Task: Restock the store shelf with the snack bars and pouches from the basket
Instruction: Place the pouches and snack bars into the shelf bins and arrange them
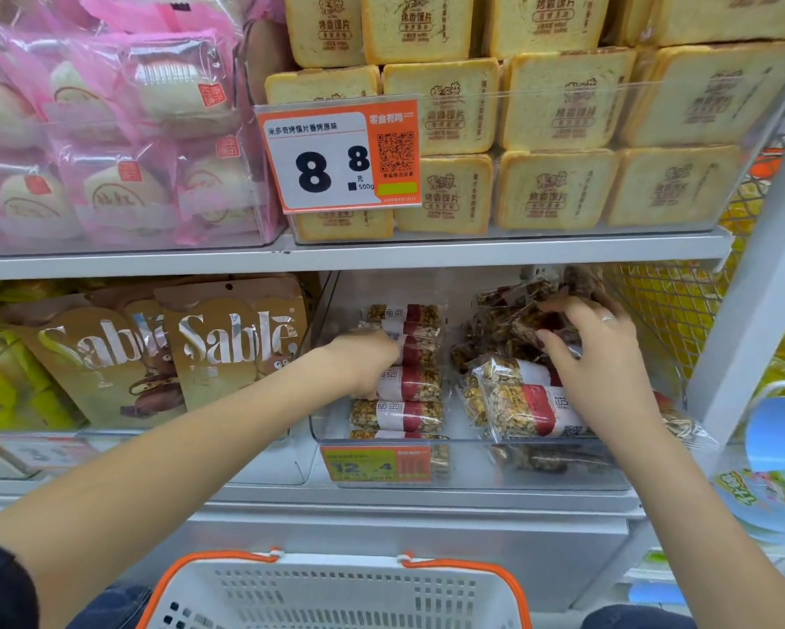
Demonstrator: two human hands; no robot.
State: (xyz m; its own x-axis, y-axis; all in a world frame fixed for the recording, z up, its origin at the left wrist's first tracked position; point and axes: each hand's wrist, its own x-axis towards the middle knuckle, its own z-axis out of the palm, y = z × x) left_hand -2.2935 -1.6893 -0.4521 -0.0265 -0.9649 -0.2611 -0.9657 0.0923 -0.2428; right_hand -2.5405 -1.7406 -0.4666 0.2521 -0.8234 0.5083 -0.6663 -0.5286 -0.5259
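Snack bars (409,385) are lying in a neat front-to-back column on the left side of the clear bin (472,465) on the lower shelf, while a looser heap of pouches (513,401) is filling the right side. The person's left hand (365,360) is reaching into the column and resting against a red-banded bar; its fingers are hidden behind the hand, so whether its grip is closing on that bar cannot be told. The right hand (595,351) is spreading wide over the heap, fingers pressing a dark crinkled pouch (522,320) toward the back, holding nothing fast. The basket (336,592) is sitting below at the frame's foot, and its contents are not showing. In my judgement the step is tidying and seating stock. To do it well, the left hand should be squaring each bar label-up in line with its neighbours, and the right should be flattening the heap so nothing is overhanging the bin's front wall. Slippery film wrappers are likely to slide, so light, even pressure is advisable.
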